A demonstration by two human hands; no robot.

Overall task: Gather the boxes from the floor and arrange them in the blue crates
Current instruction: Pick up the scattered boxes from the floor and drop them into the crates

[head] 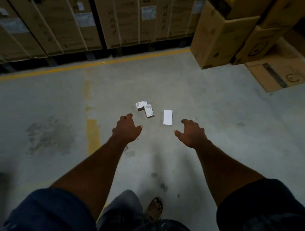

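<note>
Sandal [155,208] on one foot shows at the bottom edge, between two dark rolled sleeves. Ahead of it both bare forearms stretch out over the grey concrete floor [222,122]. The left hand [127,129] and the right hand [191,136] are spread with curled fingers, palms down, each holding nothing. Just beyond the gap between the two hands lie the boxes: a plain white box [167,117] flat on the floor, nearer the right hand's fingertips, and two small printed boxes [145,108] touching each other, just past the left hand's fingers. Neither hand touches any box. Left of the left hand runs a worn yellow floor stripe [92,135]. Farther off, strapped cardboard cartons [64,17] stand in a row behind a yellow line.
</note>
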